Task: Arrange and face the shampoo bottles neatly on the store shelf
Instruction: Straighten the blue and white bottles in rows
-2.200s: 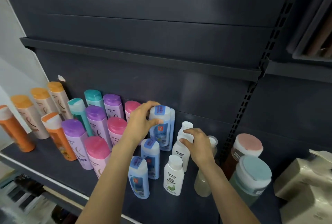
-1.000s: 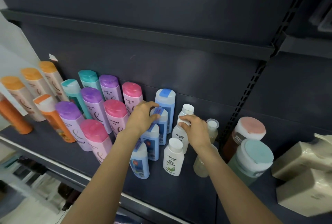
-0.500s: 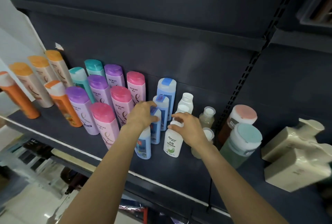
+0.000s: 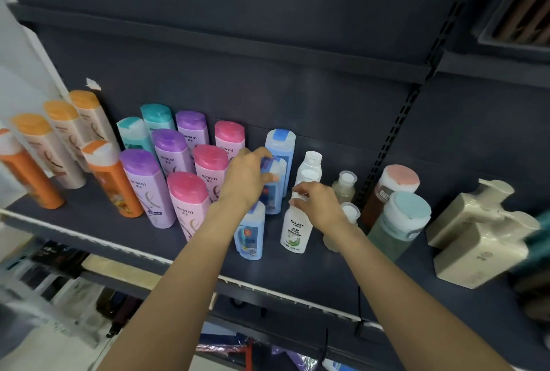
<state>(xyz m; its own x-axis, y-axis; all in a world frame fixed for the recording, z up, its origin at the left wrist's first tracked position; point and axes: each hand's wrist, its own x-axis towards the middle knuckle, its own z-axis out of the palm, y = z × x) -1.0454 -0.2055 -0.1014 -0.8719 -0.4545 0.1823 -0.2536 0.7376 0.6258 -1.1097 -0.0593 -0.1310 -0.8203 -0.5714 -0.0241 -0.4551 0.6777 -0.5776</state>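
**Two hands on the small bottles**

At the frame's centre the left hand [image 4: 248,178] grasps the middle blue bottle [image 4: 272,192]; the right hand [image 4: 317,205] pinches the white bottle [image 4: 294,232] at its cap. Both stand on the shelf [image 4: 297,275] — probably light, smooth plastic, easiest held by the body. The hands hide both caps.

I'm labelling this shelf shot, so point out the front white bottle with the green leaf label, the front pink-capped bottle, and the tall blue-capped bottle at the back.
Front white bottle with green leaf label [image 4: 294,229], head view, label.
Front pink-capped bottle [image 4: 187,189], head view, cap.
Tall blue-capped bottle at the back [image 4: 281,137], head view, cap.
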